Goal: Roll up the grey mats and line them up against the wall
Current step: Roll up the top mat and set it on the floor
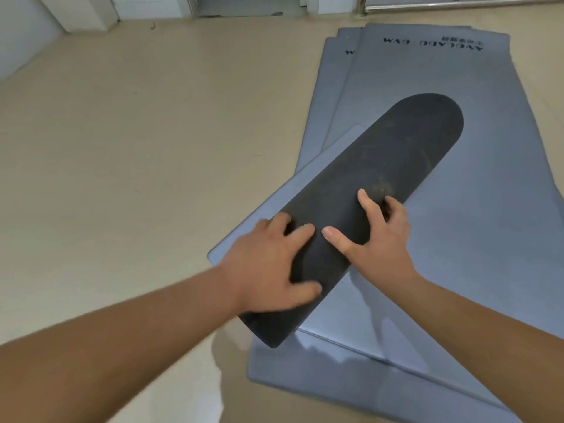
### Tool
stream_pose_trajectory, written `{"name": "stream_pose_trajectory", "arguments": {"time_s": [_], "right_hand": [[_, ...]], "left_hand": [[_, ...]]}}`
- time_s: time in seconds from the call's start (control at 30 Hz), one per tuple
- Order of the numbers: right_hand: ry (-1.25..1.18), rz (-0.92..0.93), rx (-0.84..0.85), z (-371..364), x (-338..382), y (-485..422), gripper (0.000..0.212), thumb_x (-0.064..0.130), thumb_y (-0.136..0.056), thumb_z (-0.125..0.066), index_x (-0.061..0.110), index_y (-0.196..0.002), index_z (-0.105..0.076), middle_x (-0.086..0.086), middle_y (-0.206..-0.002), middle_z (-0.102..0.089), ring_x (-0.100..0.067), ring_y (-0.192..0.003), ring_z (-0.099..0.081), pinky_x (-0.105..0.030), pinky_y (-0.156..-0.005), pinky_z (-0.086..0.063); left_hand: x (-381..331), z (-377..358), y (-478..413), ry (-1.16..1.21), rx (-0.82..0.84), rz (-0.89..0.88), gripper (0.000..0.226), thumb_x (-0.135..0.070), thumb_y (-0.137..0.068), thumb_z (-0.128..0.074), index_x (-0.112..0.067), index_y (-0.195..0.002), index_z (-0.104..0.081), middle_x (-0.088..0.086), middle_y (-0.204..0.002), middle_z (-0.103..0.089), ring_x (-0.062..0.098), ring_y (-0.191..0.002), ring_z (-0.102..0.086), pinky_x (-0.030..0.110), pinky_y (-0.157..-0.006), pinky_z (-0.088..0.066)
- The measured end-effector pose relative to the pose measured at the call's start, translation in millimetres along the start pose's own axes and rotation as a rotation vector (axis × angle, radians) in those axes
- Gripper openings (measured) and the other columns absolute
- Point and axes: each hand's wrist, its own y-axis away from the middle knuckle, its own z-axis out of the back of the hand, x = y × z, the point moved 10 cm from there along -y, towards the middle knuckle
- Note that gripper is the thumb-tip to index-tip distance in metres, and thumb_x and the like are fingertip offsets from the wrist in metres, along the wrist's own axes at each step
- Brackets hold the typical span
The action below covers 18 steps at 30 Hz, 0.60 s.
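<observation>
A grey mat rolled dark side out, the roll (396, 154), lies diagonally across a stack of flat grey mats (476, 227) on the floor. A narrow flat strip of that mat (293, 190) still shows along the roll's left side. My left hand (265, 264) grips the near part of the roll, fingers over the top and thumb on the near side. My right hand (378, 239) holds the roll a little further along, its fingers curled over the far edge and its thumb lying across the top.
The beige floor (137, 148) stretches open to the left. A white wall and pillar (18, 32) stand at the far left, a doorway and a metal rail (457, 4) at the top. The flat mats carry printed lettering at their far end.
</observation>
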Motion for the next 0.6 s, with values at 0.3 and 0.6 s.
{"name": "stream_pose_trajectory", "arguments": {"time_s": [0.3, 0.6], "right_hand": [[-0.025, 0.125, 0.034, -18.2, 33.7, -22.3, 0.067, 0.048, -0.089, -0.075, 0.048, -0.149, -0.046, 0.006, -0.165, -0.011, -0.020, -0.152, -0.015, -0.037, -0.121, -0.025], [-0.321, -0.152, 0.359, -60.9, 5.3, -3.9, 0.084, 0.060, -0.090, -0.070, 0.063, -0.155, -0.017, 0.035, -0.152, -0.032, -0.013, -0.142, -0.044, -0.048, -0.117, -0.042]], "left_hand": [[106.9, -19.3, -3.3, 0.132, 0.157, 0.268, 0.144, -0.077, -0.047, -0.078, -0.051, -0.158, 0.010, -0.007, -0.158, -0.028, 0.024, -0.137, -0.042, 0.047, -0.102, -0.049], [163.2, -24.9, -3.8, 0.266, 0.268, 0.384, 0.130, -0.081, -0.045, -0.079, -0.067, -0.151, -0.006, -0.008, -0.129, -0.055, 0.027, -0.119, -0.058, 0.046, -0.102, -0.050]]}}
